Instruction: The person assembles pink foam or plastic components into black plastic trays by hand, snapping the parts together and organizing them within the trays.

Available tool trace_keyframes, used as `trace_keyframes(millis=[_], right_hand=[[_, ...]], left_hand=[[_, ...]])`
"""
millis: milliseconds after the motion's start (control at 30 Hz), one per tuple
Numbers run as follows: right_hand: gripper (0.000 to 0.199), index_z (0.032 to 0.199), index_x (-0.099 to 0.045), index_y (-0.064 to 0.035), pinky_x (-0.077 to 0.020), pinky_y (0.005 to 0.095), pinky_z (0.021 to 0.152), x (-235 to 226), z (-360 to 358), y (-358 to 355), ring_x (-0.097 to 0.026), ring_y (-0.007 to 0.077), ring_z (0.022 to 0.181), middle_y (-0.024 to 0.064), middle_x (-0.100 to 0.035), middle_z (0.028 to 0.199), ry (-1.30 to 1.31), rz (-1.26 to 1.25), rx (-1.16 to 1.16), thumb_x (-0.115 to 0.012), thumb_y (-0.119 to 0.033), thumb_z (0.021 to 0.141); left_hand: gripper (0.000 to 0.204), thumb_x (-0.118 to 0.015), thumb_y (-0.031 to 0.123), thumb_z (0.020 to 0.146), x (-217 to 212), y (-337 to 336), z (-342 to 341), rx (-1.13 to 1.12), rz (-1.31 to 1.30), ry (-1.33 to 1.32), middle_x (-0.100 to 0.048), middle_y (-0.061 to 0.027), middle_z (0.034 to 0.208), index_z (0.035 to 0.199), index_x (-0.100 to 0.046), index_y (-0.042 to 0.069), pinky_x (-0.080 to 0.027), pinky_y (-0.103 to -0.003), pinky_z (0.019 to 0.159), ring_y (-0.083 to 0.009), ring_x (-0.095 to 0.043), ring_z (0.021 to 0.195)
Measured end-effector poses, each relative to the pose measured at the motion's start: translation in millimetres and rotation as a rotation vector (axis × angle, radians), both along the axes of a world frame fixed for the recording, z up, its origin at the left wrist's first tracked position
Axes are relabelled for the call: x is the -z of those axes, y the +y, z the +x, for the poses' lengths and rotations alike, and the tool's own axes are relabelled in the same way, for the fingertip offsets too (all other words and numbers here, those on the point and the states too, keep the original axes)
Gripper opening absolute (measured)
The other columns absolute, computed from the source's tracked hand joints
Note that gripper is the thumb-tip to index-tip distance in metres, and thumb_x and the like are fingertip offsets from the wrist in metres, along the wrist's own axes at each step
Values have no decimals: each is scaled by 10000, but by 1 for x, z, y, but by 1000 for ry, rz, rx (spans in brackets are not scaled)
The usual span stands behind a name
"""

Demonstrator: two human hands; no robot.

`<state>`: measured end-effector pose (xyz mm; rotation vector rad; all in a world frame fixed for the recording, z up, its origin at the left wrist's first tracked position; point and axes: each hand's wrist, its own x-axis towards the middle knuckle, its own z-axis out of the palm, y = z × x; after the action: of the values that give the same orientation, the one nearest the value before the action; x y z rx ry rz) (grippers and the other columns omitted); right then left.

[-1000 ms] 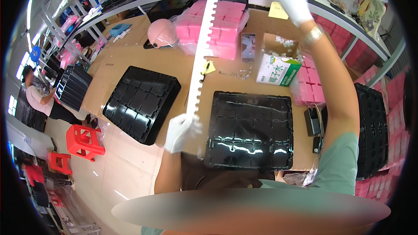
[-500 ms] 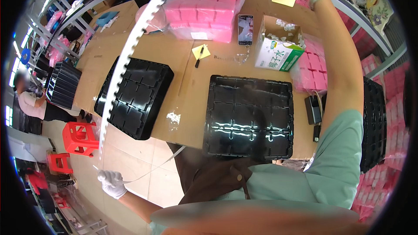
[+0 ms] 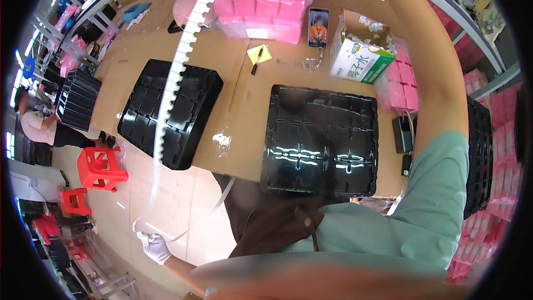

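In a white glove, my left hand (image 3: 155, 247) is low at the left, over the floor, with its fingers closed on the end of a long white notched strip (image 3: 176, 75). The strip rises past a black compartment tray (image 3: 169, 111) and leaves the view at the top. A thin pale band (image 3: 224, 193) trails from the same hand toward the table edge. My right arm (image 3: 427, 66) reaches up to the top edge, where only a banded wrist shows; the hand itself is out of view. Another black tray (image 3: 322, 139) lies in front of me.
Wrapped pink blocks (image 3: 264, 0) stand at the back, beside a phone (image 3: 318, 28). Right of it is an open carton (image 3: 361, 58) with white scraps. A pen (image 3: 257, 62) lies on a yellow note. Red stools (image 3: 100, 169) and another person (image 3: 36, 122) are at the left.
The strip's lower part has swung right and bends more near my left hand, which sits slightly lower and farther right. My right hand has passed beyond the top edge. The phone's picture differs.
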<state>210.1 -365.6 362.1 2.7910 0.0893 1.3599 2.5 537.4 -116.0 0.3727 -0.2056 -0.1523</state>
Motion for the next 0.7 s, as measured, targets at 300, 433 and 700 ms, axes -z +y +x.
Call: trace_keyframes(millis=[300,433,700], right_hand=[[318,1116,-673,-90,-461,381,909,0,11,-100,-607,323,1031,184,-659,1078,264,385,-254,-531,-255,883],[327,1121,-661,-43,-448,395,933,10,-8,-116,-602,343,1043,231,-648,1066,-54,-77,426,-517,-168,856],[315,1023,-654,-44,-495,342,813,188,-85,75,-630,236,887,110,-665,956,-112,317,-315,-513,54,759]], left_hand=[[295,-521,237,927,-42,-36,-39,-474,289,375,-607,-106,1189,1160,-620,86,-425,-425,979,-222,-530,1154],[518,-535,299,911,4,38,-85,-133,219,-49,-483,-135,1370,1355,-438,51,-396,-454,1002,-207,-457,1245],[466,-570,263,916,-206,-321,6,57,580,155,-549,-77,985,1284,-455,2,-437,-261,571,-150,-510,705]])
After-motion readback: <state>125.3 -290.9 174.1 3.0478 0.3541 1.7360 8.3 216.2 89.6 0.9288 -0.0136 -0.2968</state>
